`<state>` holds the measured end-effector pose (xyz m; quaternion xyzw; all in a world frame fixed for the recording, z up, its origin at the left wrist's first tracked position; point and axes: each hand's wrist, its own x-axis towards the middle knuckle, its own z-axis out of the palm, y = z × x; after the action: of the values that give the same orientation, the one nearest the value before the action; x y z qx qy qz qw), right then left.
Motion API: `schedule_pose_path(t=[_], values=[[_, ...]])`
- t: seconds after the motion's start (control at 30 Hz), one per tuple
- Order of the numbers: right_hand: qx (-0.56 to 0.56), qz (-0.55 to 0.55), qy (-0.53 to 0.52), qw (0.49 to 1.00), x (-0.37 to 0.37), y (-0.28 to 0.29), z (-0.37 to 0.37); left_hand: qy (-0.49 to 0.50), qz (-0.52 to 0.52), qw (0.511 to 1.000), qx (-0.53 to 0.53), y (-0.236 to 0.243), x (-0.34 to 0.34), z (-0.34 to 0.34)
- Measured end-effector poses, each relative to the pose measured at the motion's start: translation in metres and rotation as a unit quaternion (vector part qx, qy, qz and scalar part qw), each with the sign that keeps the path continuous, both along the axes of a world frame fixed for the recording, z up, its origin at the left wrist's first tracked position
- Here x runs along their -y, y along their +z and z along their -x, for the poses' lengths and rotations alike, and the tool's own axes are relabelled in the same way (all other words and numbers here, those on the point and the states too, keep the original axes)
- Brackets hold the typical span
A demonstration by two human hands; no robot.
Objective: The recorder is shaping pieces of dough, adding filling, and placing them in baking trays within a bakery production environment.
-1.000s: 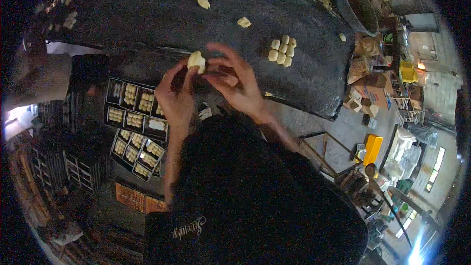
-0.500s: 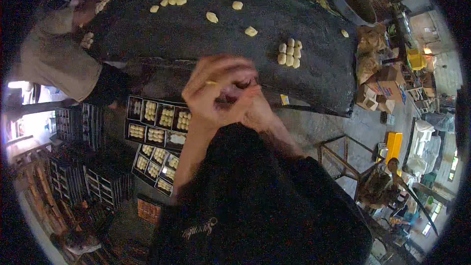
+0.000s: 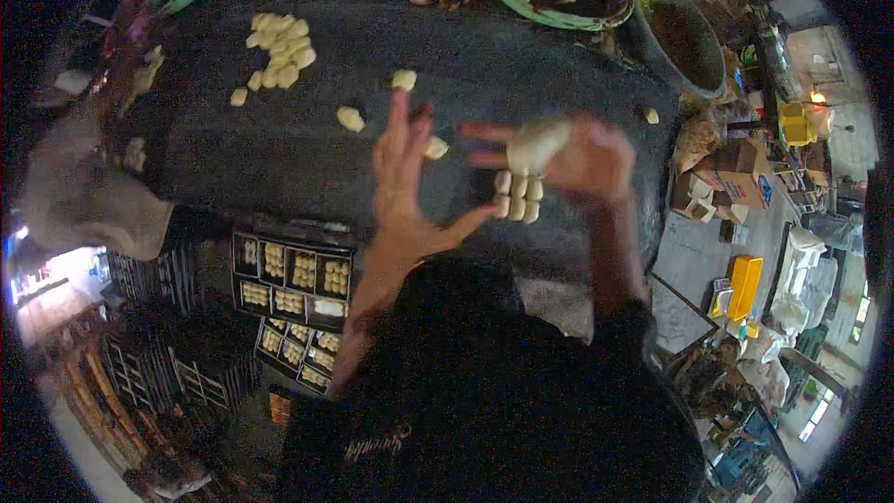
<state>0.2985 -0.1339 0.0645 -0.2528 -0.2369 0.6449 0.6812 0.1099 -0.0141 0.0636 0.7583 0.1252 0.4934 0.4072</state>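
Observation:
My left hand (image 3: 402,191) is over the dark table with its fingers spread and nothing in it. Its thumb tip reaches the left side of a small block of pale dough balls (image 3: 523,197) set in rows. At the upper right of that block, my right hand (image 3: 596,163) is blurred by motion. A pale dough piece (image 3: 538,145) lies against its fingers, which stretch out to the left behind it. Loose dough lumps lie around my left hand: one dough lump (image 3: 350,118) to its left, another dough lump (image 3: 437,148) beside its fingers.
A heap of dough pieces (image 3: 281,48) lies farther left on the dark table (image 3: 233,154). Black divided trays (image 3: 291,270) hold rows of dough. A green-rimmed basin (image 3: 549,19) and grey tub (image 3: 719,84) stand at the back. A co-worker's sleeve (image 3: 102,186) is at left.
My hands, held close together near my body before, are now apart over the table. A dough piece now shows at my right hand. The view has shifted, so the table's things appear lower.

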Motion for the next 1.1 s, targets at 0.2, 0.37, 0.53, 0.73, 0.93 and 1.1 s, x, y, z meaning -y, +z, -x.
schedule_pose_path(t=[0.2,0.37,0.53,0.73,0.93,1.1], values=[[0.643,0.130,-0.117,0.746,-0.125,0.003,-0.249,0.093,-0.015,0.977,-0.193,-0.030,-0.064,-0.001],[0.908,0.103,0.049,0.404,-0.186,-0.107,-0.282,0.160,0.154,0.948,-0.230,-0.063,-0.063,0.000],[0.605,0.262,-0.121,0.742,-0.122,-0.089,-0.301,0.066,0.213,0.953,-0.206,-0.075,-0.055,0.005],[-0.126,0.086,-0.063,0.986,-0.040,0.004,-0.034,-0.073,0.326,0.937,-0.102,-0.086,-0.003,0.011],[-0.094,0.095,-0.023,0.991,0.016,-0.031,0.147,-0.096,0.701,0.697,-0.115,-0.035,0.049,0.099],[0.449,0.243,-0.002,0.860,0.039,-0.010,0.175,0.040,0.634,0.770,0.066,-0.058,0.080,0.187]])
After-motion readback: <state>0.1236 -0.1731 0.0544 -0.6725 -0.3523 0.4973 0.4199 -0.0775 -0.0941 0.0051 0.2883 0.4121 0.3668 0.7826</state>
